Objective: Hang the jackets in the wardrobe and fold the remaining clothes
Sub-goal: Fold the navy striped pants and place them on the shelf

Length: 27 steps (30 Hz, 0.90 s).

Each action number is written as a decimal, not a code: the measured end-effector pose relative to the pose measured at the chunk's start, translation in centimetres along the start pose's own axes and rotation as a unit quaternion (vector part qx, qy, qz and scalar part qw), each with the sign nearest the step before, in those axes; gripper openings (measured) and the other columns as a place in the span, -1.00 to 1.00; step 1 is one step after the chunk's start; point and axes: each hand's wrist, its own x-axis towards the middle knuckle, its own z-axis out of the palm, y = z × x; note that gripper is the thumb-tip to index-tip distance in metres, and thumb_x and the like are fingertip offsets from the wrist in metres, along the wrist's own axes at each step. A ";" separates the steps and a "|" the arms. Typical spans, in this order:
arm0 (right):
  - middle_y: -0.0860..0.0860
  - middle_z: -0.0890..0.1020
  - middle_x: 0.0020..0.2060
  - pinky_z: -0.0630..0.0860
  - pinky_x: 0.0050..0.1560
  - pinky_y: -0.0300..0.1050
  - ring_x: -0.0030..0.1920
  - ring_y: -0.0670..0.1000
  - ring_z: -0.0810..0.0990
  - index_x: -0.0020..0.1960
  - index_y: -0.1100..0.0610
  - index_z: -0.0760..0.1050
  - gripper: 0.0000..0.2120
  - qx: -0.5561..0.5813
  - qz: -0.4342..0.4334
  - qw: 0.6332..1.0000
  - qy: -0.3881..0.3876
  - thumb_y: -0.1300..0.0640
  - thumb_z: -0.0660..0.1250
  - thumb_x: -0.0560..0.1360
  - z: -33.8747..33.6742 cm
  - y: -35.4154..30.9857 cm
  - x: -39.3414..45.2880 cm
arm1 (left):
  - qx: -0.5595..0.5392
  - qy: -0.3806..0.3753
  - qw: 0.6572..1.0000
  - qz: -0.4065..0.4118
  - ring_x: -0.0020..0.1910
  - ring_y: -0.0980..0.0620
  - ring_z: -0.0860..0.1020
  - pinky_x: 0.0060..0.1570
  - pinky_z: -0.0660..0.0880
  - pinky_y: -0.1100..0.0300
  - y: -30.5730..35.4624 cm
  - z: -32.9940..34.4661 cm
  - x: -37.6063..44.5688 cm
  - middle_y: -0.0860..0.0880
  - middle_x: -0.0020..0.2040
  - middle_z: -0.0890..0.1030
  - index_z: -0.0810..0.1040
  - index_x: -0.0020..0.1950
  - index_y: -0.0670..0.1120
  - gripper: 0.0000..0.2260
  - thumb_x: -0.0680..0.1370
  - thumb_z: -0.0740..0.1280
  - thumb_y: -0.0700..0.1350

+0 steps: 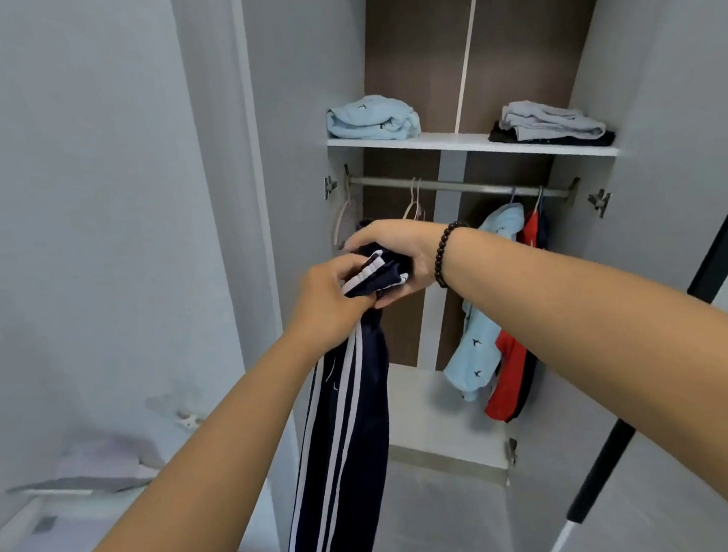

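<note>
A navy jacket with white stripes (345, 424) hangs down in front of the open wardrobe. My left hand (330, 303) grips its bunched top from the left. My right hand (395, 253), with a dark bead bracelet on the wrist, clasps the same bunch from above and the right. Behind my hands runs the metal rail (467, 186) with empty pale pink hangers (413, 205). A light blue jacket (479, 333) and a red garment (511, 378) hang at the rail's right end.
The white shelf (452, 142) above the rail holds a folded light blue garment (371, 119) at left and a grey one on a dark one (552, 124) at right. Both wardrobe doors stand open. A black and white pole (607, 444) leans at right.
</note>
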 end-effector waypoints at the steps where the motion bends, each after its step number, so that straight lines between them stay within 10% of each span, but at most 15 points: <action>1: 0.11 0.67 -0.17 0.65 -0.27 0.02 -0.24 0.08 0.69 -0.07 0.19 0.53 -0.83 -0.009 0.006 1.000 0.010 0.07 0.31 0.51 0.5 0.3 0.3 | 0.003 -0.004 1.000 -0.004 -0.14 0.23 0.59 -0.17 0.49 0.46 -0.4 -0.3 -0.4 0.17 -0.14 0.65 0.62 -0.02 0.15 -0.73 0.44 0.48 -0.22; 7: 0.11 0.53 -0.30 0.54 -0.10 -0.06 -0.31 0.07 0.52 -0.18 0.22 0.39 -0.78 0.048 -0.021 0.994 0.096 0.26 0.06 0.59 2.9 0.9 1.5 | 0.014 0.093 0.994 -0.052 -0.07 0.39 0.49 -0.23 0.40 0.58 -4.7 0.0 -4.8 0.23 -0.04 0.55 0.42 0.04 0.23 -0.58 0.38 0.44 -0.23; 13: 0.14 0.53 -0.12 0.56 0.09 0.02 -0.12 0.09 0.55 -0.12 0.20 0.37 -0.83 0.139 -0.039 0.982 0.123 0.31 0.05 0.59 3.6 1.4 1.7 | 0.026 0.129 0.971 -0.201 -0.10 0.22 0.56 -0.13 0.49 0.27 -11.9 4.0 -10.9 0.20 -0.01 0.51 0.30 0.17 0.16 -0.53 0.38 0.45 -0.05; 21: 0.15 0.53 -0.12 0.61 -0.11 -0.01 -0.13 0.09 0.58 -0.11 0.23 0.36 -0.84 0.208 -0.052 0.970 0.118 0.33 0.06 0.60 2.1 1.7 1.3 | -0.011 0.187 0.941 -0.282 0.09 0.10 0.56 0.02 0.49 0.23 -13.8 9.7 -10.9 0.11 0.30 0.48 0.14 0.45 0.14 -0.27 0.42 0.49 -0.09; 27: 0.11 0.55 -0.22 0.62 -0.23 -0.07 -0.27 0.05 0.58 -0.12 0.22 0.38 -0.83 0.140 -0.068 0.980 0.121 0.29 0.08 0.61 -0.9 0.3 0.4 | 0.021 0.157 0.946 -0.282 -0.07 0.04 0.59 -0.13 0.55 0.24 -15.2 10.0 -10.4 0.13 -0.06 0.54 0.30 0.19 0.07 -0.58 0.50 0.30 -0.35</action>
